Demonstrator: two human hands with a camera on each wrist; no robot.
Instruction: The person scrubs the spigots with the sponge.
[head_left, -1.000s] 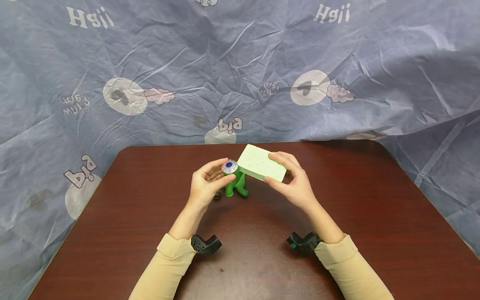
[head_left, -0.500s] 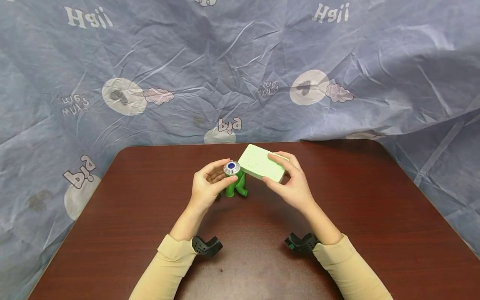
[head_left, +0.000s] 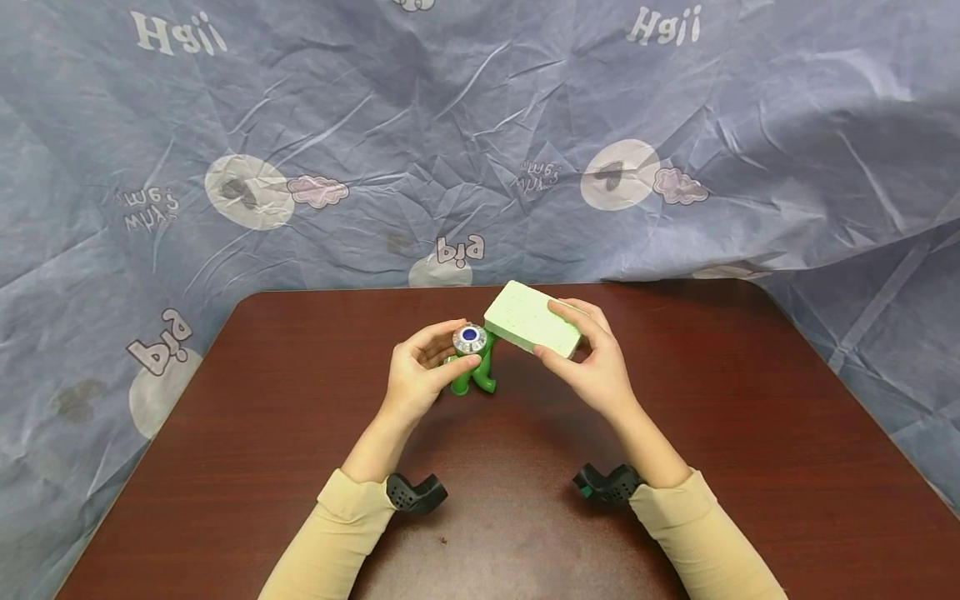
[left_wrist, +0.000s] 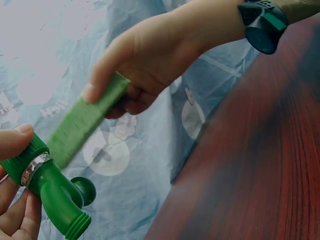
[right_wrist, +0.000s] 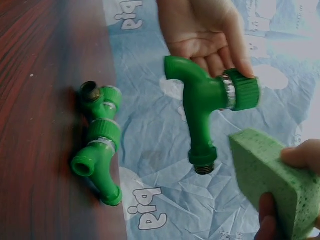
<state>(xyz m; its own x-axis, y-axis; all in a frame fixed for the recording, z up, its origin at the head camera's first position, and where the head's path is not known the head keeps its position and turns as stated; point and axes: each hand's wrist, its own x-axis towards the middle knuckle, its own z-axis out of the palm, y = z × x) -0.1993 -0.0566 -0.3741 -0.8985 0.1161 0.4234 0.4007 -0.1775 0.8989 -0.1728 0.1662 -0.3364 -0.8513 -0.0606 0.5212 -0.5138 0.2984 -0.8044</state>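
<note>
My left hand (head_left: 416, 375) pinches a green plastic tap (right_wrist: 197, 115) by its ribbed knob, thumb on one side and fingers on the other. In the head view the knob's silver cap with a blue centre faces up. My right hand (head_left: 600, 367) grips a light green sponge (head_left: 531, 317) between thumb and fingers. In the right wrist view the sponge stands beside the tap, with a gap between them. The left wrist view shows the tap's spout (left_wrist: 75, 225) pointing down, and the sponge (left_wrist: 82, 127) behind the knob.
Two more green taps (right_wrist: 102, 165) lie on the dark red-brown table (head_left: 300, 400), below the held one; in the head view the left hand hides them in part. A crumpled blue-grey printed cloth (head_left: 420, 125) hangs behind the table. Black cameras sit on both wrists.
My left hand has shifted slightly right with the tap. The sponge has drawn a little up and right, away from the knob. Both holds are unchanged.
</note>
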